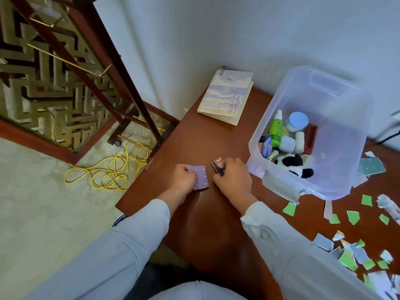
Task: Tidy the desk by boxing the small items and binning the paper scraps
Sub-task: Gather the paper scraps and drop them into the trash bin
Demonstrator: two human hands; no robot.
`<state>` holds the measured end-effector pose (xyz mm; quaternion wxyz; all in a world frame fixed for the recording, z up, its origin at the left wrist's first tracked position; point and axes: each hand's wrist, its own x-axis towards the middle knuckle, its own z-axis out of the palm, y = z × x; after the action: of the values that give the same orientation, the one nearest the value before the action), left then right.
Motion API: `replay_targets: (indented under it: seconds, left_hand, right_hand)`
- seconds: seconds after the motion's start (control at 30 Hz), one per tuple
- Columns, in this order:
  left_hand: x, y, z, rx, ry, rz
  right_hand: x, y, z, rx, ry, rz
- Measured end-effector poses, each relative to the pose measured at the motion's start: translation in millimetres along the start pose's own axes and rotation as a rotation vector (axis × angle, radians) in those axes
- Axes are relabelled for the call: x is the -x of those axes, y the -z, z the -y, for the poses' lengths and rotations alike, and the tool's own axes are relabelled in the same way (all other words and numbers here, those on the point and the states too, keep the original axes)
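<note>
The head view shows one reddish-brown wooden bench [194, 144] set against a pale wall. Two hands work near its left edge, close together but not touching. The left hand [184, 178] has its grip closed on one purple paper scrap [200, 177], thumb and curled fingers pinching its left side, and the scrap is lifted a little off the bench. The right hand [234, 176] pinches one smaller dark scrap with a pink edge [217, 165] between its fingertips, grip closed, just beside the purple one.

Right of the hands stands one clear plastic box [337, 100] with a grey latch, open at the top. Inside it lie one green bottle with a white cap [276, 128], one jar with a pale blue lid [298, 121], one white cylinder [299, 142], one pale blue rounded block [286, 144], one red-brown bar [310, 138] and one black-and-white plush toy [293, 164]. A few more small items at the box's left wall are partly hidden.

Well over a dozen loose green, grey-blue and white paper scraps [353, 217] are scattered on the bench in front of the box and to its right, and they overlap too much for an exact count.

One spiral-bound notebook with a lilac cover [226, 96] lies at the back. One yellow cable [114, 172] lies coiled on the carpet.
</note>
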<state>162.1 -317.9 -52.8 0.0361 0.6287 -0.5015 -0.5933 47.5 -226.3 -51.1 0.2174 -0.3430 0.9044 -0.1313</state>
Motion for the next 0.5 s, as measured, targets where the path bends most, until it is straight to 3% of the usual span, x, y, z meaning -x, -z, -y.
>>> replay_targets:
  seconds: [0.17,0.27,0.33,0.5]
  left_hand:
    - [-0.4,-10.6,-3.9,0.095,-0.002,0.064]
    - [4.3,-20.9,-9.1,0.192,-0.007,0.108]
    - [9.9,-26.3,-13.0,0.275,0.001,0.148]
    - [13.0,-33.3,-15.2,0.306,0.044,0.143]
  right_hand:
    - [9.4,7.8,-3.0,-0.032,0.047,-0.141]
    - [16.6,10.4,-0.6,-0.255,-0.002,-0.221]
    - [21.0,8.1,1.7,-0.385,-0.024,-0.134]
    - [30.1,7.1,4.2,-0.405,-0.083,-0.015]
